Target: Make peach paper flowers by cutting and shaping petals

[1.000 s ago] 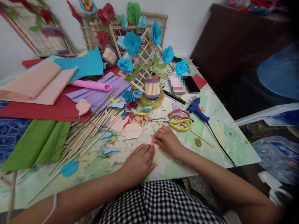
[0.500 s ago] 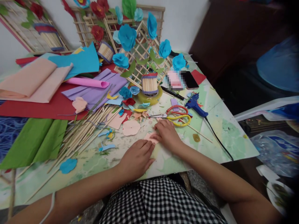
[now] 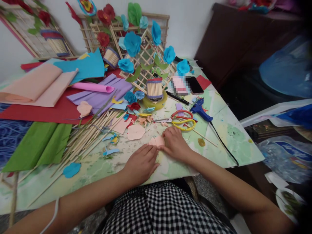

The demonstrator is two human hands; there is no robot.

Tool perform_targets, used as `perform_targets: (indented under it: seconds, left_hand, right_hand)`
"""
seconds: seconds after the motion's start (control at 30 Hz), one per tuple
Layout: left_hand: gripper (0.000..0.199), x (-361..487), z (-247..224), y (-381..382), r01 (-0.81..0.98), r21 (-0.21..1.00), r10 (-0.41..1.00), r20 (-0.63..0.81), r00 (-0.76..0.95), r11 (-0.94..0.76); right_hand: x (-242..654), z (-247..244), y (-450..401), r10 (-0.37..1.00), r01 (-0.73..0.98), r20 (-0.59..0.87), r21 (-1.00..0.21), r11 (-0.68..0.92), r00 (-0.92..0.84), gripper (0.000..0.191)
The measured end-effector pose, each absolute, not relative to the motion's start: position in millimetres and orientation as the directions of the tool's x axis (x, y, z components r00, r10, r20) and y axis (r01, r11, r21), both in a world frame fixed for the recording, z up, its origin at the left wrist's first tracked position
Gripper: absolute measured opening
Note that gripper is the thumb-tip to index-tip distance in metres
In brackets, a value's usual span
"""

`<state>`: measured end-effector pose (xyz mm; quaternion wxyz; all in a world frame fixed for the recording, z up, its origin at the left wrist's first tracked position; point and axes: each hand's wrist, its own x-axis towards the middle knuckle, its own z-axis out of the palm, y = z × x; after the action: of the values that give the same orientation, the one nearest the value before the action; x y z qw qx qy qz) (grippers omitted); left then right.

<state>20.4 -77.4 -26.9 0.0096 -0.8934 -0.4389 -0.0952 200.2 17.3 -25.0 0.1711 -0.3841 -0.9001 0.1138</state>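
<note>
Near the table's front edge, a small pale pink paper piece (image 3: 157, 141) lies flat between my hands. My left hand (image 3: 142, 162) rests palm down at its lower left, fingertips on or beside the paper, fingers spread slightly. My right hand (image 3: 175, 143) touches the paper's right side with curled fingers; whether it pinches the edge is hard to see. Just behind is a pink petal-shaped paper (image 3: 136, 132) lying flat. Scissors (image 3: 181, 121) with red and yellow handles lie beyond my right hand.
A blue glue gun (image 3: 201, 110) with a black cord lies at right. Bamboo sticks (image 3: 90, 136) and folded green paper (image 3: 40, 143) are at left. A lattice with blue flowers (image 3: 133, 44) stands behind, near a phone (image 3: 194, 85). Coloured scraps lie around.
My right hand's fingers have drawn back to the right, so more of the small pink paper shows. My left hand has stayed nearly in place. The whole view has shifted slightly.
</note>
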Motion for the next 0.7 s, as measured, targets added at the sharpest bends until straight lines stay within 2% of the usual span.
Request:
perform_targets:
  seconds: [0.17,0.33,0.5,0.7]
  left_hand:
    - [0.042,21,-24,-77,0.787,0.085,0.789,0.149,0.597,-0.611]
    - [0.039,21,-21,-74,0.781,0.085,0.782,0.167,0.600,-0.618]
    - [0.025,28,-17,-59,0.783,0.084,0.780,0.208,0.591,-0.616]
    - [0.019,34,-20,-49,0.797,-0.001,0.772,0.247,0.586,-0.605]
  right_hand:
    - [201,-28,20,0.734,0.624,0.210,-0.409,0.666,-0.646,0.030]
    - [212,-24,21,0.745,0.591,0.246,-0.477,0.650,-0.620,0.017]
    - [220,-14,21,0.550,0.416,0.220,-0.449,0.790,-0.806,0.020]
    - [219,-7,28,0.474,0.369,0.159,-0.434,0.821,-0.866,0.018]
